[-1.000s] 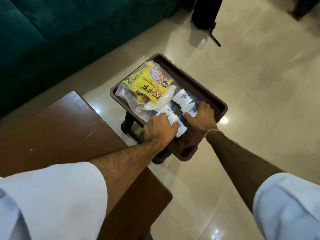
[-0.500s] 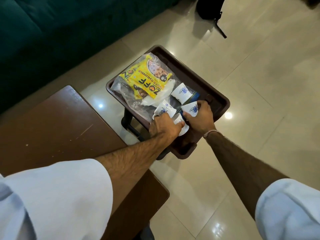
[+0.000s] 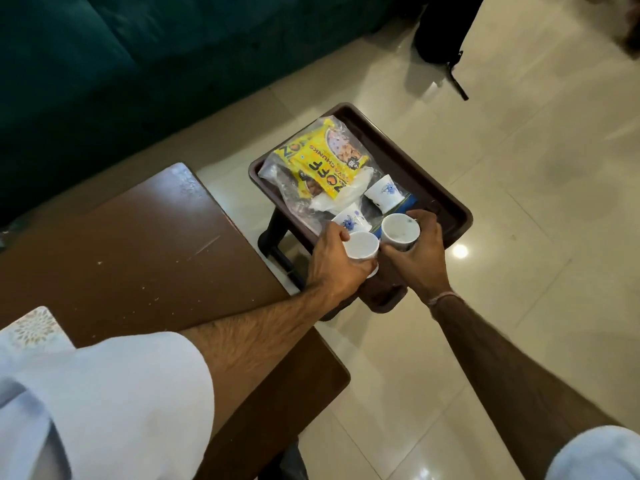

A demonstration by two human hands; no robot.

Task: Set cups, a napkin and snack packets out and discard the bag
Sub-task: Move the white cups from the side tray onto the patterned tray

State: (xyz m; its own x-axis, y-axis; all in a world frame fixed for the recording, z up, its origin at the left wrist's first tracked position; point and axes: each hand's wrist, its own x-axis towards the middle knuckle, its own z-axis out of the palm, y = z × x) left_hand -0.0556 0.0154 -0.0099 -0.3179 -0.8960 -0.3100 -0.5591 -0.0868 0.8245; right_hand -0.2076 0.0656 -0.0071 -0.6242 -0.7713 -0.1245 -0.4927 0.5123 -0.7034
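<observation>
A dark brown tray table (image 3: 446, 199) holds a clear plastic bag (image 3: 277, 171) with yellow snack packets (image 3: 325, 161) and a white napkin (image 3: 343, 197) inside it. Two white cups with blue flowers lie on their sides on the bag, one (image 3: 382, 194) at the back and one (image 3: 349, 220) nearer me. My left hand (image 3: 332, 265) grips a white cup (image 3: 362, 249) upright above the tray's near edge. Beside it, my right hand (image 3: 420, 254) holds another white cup (image 3: 400, 232) upright. The two held cups almost touch.
A brown wooden table (image 3: 138, 244) lies to the left of the tray, under my left forearm. A dark green sofa (image 3: 138, 46) runs along the back. Glossy cream floor tiles (image 3: 536, 202) spread to the right, with a black object (image 3: 443, 29) standing at the top.
Both hands have lifted their cups off the bag and turned them upright, mouths now facing up. The camera view has shifted slightly.
</observation>
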